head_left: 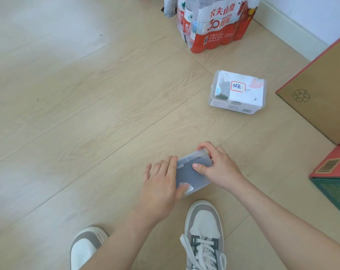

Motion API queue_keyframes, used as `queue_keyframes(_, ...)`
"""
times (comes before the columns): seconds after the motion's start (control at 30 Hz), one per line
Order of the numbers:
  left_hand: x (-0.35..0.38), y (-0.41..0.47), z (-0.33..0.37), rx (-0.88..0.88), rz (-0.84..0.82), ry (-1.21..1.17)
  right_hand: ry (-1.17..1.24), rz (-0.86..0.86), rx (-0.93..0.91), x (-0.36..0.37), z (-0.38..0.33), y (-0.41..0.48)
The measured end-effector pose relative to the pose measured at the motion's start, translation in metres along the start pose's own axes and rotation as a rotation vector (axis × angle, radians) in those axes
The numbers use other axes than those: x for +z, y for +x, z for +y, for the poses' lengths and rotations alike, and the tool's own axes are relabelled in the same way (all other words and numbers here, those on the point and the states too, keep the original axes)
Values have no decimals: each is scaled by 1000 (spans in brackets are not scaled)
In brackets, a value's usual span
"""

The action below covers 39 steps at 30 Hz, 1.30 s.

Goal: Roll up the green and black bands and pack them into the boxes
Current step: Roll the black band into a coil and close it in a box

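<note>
We count two small lidded plastic boxes on the pale wooden plank floor [87,114], both with their lids down. The first, a frosted grey plastic box [194,172], lies well out from the floor's wall edge, just ahead of our feet, and both hands are on it. The left hand [161,178] lies wide, its fingers straight along the box's left side and its thumb resting on the lid at the near corner. The right hand [217,166] grips the far right end, fingers curled over the end wall and thumb pressed on the lid. Through the frosted lid the inside reads as an even dark grey, with one white patch by the left thumb. We cannot tell what is packed there.

The second, a clear plastic box with a red-framed label [237,92], sits well apart from the first, nearer the white skirting where the floor meets the wall. It holds a white printed card, and something dark green shows at its left end. We cannot make out its form.

One shrink-wrapped red and white pack of water bottles [214,26] stands by the skirting. One brown cardboard carton [317,98] with a recycling mark and one red and green carton [335,172] with a barcode sit along the floor's right side. We count two grey and white sneakers, right [204,230] and left [87,248].
</note>
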State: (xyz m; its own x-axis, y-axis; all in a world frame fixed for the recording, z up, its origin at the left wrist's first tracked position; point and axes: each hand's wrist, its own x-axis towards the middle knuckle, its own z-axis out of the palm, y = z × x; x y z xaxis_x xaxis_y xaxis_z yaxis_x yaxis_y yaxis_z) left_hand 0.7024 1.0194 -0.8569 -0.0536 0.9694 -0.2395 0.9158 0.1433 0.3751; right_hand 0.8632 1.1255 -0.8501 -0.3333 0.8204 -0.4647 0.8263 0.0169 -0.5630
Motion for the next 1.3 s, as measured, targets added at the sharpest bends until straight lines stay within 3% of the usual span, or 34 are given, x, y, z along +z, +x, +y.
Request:
queue_keyframes(0.07,4,-7,4,-4,-34,127,-5,3,6,0,-1,1)
queue_keyframes(0.13,9,-7,3,33,55,174,-13,0,12,-1,-2,1)
queue_keyframes(0.33,12,-3,-1,81,178,81,-81,38,-22,1,-7,0)
queue_keyframes(0.53,13,-4,-3,105,221,23,378,-48,121,0,-3,12)
queue_keyframes(0.83,6,-2,3,60,147,17,375,-101,95,-6,-5,17)
queue_keyframes(1.0,6,0,3,14,58,-5,645,-178,192,-7,0,14)
queue_keyframes(1.13,0,4,8,-45,-46,-84,804,-93,268,2,6,8)
queue_keyframes(1.23,-2,3,12,-76,-61,-76,1097,-48,344,6,22,-3)
queue_keyframes(1.3,-3,3,14,-82,-61,-19,1085,53,360,13,29,-13)
